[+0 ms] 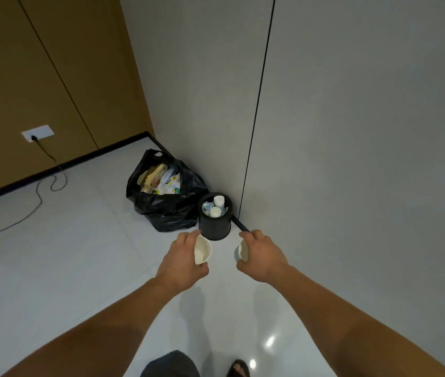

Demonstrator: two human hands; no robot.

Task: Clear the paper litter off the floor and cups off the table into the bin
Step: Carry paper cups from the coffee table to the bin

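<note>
A small black round bin [215, 227] stands on the floor against the grey wall, with white cups and crumpled paper inside it. My left hand [180, 258] grips a white paper cup [202, 250] turned on its side, its mouth facing right. My right hand [263, 254] grips a second white paper cup [241, 251], mostly hidden by the fingers. Both hands are held out just short of the bin, one on each side of it.
A black rubbish bag [161, 210] stuffed with paper and packaging sits left of the bin. A black cable [39, 197] runs across the pale tiled floor from a wall socket [37, 133]. The grey wall [352, 131] closes off the right side.
</note>
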